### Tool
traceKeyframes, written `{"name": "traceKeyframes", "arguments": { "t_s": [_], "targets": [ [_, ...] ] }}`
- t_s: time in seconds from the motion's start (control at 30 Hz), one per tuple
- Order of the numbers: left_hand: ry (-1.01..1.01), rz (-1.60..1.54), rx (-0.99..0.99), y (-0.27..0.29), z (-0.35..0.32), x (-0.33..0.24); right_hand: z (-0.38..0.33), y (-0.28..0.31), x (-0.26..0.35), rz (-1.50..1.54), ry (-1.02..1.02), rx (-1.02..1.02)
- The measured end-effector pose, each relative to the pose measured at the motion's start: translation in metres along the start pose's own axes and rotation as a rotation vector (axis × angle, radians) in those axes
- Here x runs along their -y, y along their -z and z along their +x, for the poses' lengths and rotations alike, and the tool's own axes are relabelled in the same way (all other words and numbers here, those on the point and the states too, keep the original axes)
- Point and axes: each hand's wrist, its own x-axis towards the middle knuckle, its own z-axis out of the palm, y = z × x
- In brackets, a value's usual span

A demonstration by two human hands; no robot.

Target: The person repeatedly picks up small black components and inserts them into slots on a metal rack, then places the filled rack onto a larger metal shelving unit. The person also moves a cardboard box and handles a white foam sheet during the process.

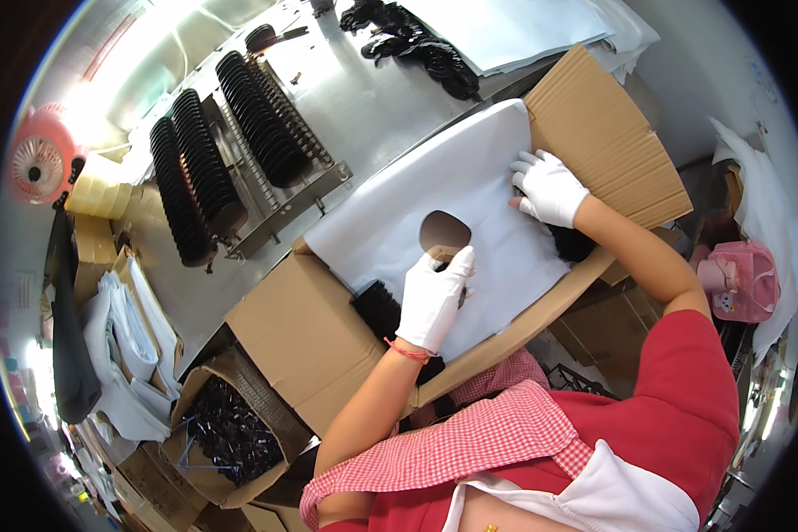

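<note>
White gloves cover my left hand [436, 297] and right hand [550, 188] — the right glove [560, 197] leaves the tip of my thumb [515, 203] bare, while the left glove [427, 315] ends just short of a thin red cord bracelet [408, 353] at my wrist. My red top [683, 377] has a short, plain sleeve on the right. A broad strip of red-and-white checked cloth [470, 434] crosses my front, beside a wide white collar [625, 492] — a small gold-coloured ornament [490, 528] shows at the neckline.
</note>
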Motion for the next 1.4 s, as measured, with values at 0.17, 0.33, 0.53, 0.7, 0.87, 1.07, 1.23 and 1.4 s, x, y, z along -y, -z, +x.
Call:
{"name": "traceKeyframes", "arguments": {
  "t_s": [0.17,0.33,0.53,0.7,0.87,1.07,1.23,1.4],
  "targets": [
    [-0.147,0.276,0.023,0.000,-0.018,0.015,-0.017,0.034,0.085,1.221,0.044,-0.019],
    [0.077,-0.102,-0.105,0.009,-0.042,0.016,0.000,0.065,0.159,1.413,-0.052,-0.200],
    [-0.258,-0.082,-0.039,0.060,-0.086,0.028,0.046,0.086,0.184,0.740,0.718,-0.718],
    [-0.462,-1.081,0.579,0.113,-0.156,0.029,0.095,0.030,0.191,0.793,0.311,-0.269],
    [-0.932,-1.299,1.087,0.181,-0.188,0.012,0.093,0.009,0.201,0.639,0.417,-0.059],
    [-0.486,-0.502,0.024,0.162,-0.136,-0.039,0.153,0.085,0.129,0.762,0.452,-0.645],
    [-0.669,0.676,-0.383,0.129,-0.010,-0.079,0.290,0.113,0.068,0.999,-0.085,-0.614],
    [-0.569,0.817,-0.494,0.128,0.053,-0.087,0.427,0.094,0.036,1.228,-0.242,-0.498]
  ]
}}
